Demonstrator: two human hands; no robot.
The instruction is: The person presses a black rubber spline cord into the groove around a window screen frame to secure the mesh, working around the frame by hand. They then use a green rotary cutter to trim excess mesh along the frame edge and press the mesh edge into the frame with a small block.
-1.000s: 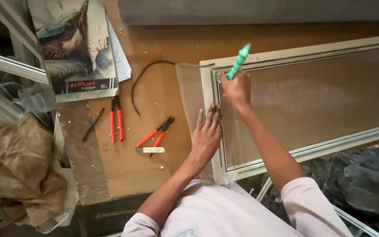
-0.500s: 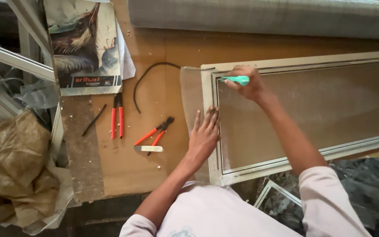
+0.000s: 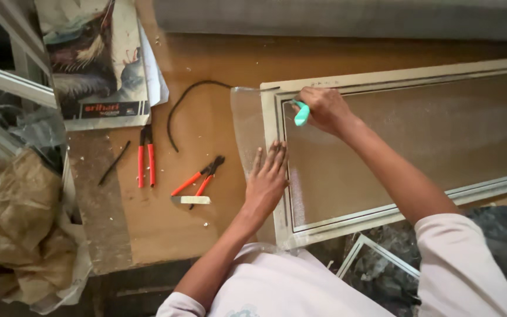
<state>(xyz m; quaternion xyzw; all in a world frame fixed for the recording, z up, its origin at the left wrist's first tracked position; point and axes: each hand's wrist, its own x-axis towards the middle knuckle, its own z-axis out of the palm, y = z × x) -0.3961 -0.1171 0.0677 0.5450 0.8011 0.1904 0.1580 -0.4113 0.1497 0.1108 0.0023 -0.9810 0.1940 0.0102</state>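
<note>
Landmark: white window frame (image 3: 403,76) lying flat on the brown worktop (image 3: 206,58), mesh screen (image 3: 418,135) stretched across it.

Nearest the camera: white-sleeved arms reach in from the bottom edge. Crumpled brown paper (image 3: 13,217) sits well left of the frame, off the worktop's left edge. A smaller white frame piece (image 3: 377,255) lies below the frame's near rail, on dark rubble.

Left hand (image 3: 267,182): released, palm down, fingers spread flat on the frame's left rail and on the loose mesh overhang (image 3: 246,126) that spills past that rail. Pressing, not grasping.

Left of the frame, on the worktop: small red-handled cutters (image 3: 198,179) just beside a pale flat strip (image 3: 191,200); further left, red-handled pliers (image 3: 146,155); beyond them a thin dark stick (image 3: 114,162).

Right hand (image 3: 323,108): clenched around a teal tool (image 3: 301,113), at the frame's far-left corner, tool tip down in the channel inside the top rail. Can't tell the tip's shape, the hand hides it.

Farther out: black cord (image 3: 186,103) curling from the frame's top-left corner toward the pliers. Printed poster (image 3: 92,58) lies far left of the frame. Grey roll (image 3: 347,17) runs along the far edge behind the frame.
</note>
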